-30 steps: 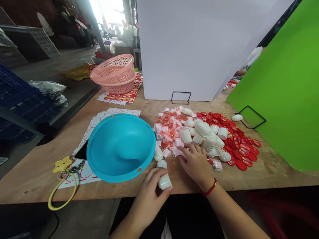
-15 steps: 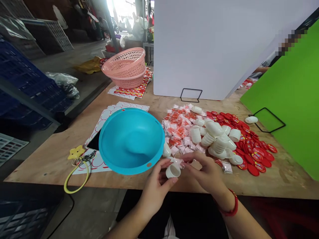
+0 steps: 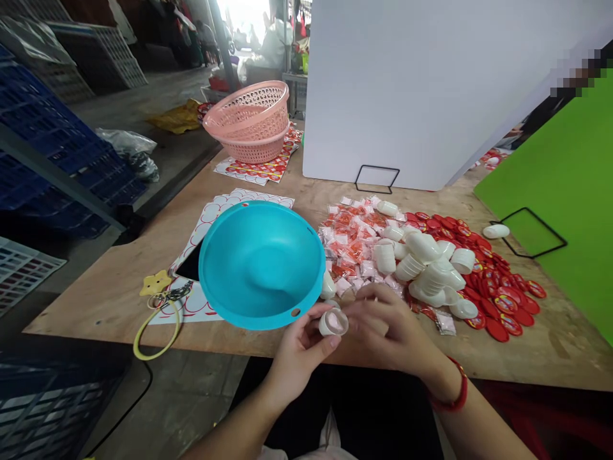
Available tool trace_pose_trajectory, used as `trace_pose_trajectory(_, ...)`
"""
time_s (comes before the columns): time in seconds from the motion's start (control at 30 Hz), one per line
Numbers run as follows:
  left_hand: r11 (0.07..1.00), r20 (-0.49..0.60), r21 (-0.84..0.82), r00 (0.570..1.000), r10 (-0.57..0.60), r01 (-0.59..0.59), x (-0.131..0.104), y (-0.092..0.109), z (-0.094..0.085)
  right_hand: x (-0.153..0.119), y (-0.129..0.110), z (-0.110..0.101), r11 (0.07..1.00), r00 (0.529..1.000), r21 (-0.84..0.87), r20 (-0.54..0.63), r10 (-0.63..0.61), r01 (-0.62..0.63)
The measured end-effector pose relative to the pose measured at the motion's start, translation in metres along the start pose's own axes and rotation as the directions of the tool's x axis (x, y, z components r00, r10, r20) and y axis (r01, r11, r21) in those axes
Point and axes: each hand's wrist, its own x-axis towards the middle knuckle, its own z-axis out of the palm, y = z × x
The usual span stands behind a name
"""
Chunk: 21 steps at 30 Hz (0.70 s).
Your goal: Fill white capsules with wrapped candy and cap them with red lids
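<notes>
My left hand is closed around a small white plastic cup, held mouth up over the table's near edge. Inside the cup lies a pale pink packet. Just right of the cup, my right hand has its fingers bent and apart; they are smeared by motion, and I see nothing held in them. Beyond it lie a heap of pink and orange packets, a pile of white cups and capsules, and many red discs. The blue basin stands left of my hands.
Pink baskets are stacked at the back left on printed sheets. A white panel and a green panel stand on wire feet. A phone and a yellow ring lie left of the basin. Blue crates stand left of the table.
The pink packet that my right hand held at the cup now lies inside it. My right hand has come slightly away to the right. The whole view has shifted a little.
</notes>
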Motion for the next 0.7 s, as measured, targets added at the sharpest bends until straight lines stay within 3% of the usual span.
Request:
trace_pose_trajectory(0.07,1.0,-0.012,-0.007,1.0,-0.003,0.003,0.0,0.0,-0.001,0.012,0.016,0.006,0.974,0.975,-0.154,-0.168,0.143,-0.169)
trace_pose_trajectory(0.17,1.0,-0.015,-0.016,1.0,-0.007,0.007,0.0,-0.002,-0.002,0.034,0.037,0.021,0.772,0.908,-0.489,-0.304,0.287,-0.407)
trace_pose_trajectory(0.23,1.0,-0.024,-0.019,1.0,-0.003,0.003,0.001,-0.002,-0.003,0.046,0.045,0.029,0.67,0.912,-0.619,-0.266,0.311,-0.41)
trace_pose_trajectory(0.33,1.0,-0.043,-0.026,0.999,0.012,-0.013,0.001,-0.003,-0.003,0.052,0.046,0.034,0.643,0.94,-0.687,-0.205,0.274,-0.338)
trace_pose_trajectory(0.43,0.999,-0.06,-0.034,0.998,0.017,-0.019,0.002,-0.003,-0.003,0.044,0.035,0.026,0.766,0.949,-0.57,-0.261,0.175,-0.298)
trace_pose_trajectory(0.53,0.999,-0.068,-0.045,0.998,0.002,-0.005,0.001,-0.003,-0.002,0.027,0.017,0.014,0.968,0.974,-0.237,-0.224,0.026,-0.08)
trace_pose_trajectory(0.6,0.999,-0.059,-0.054,0.998,-0.005,0.002,0.001,-0.002,-0.002,0.015,0.004,0.008,0.996,0.99,-0.074,-0.13,-0.055,0.045)
trace_pose_trajectory(0.7,0.998,-0.073,-0.062,0.997,-0.015,0.011,0.002,-0.001,0.0,0.004,-0.011,0.005,0.996,0.995,-0.038,-0.051,-0.08,0.078)
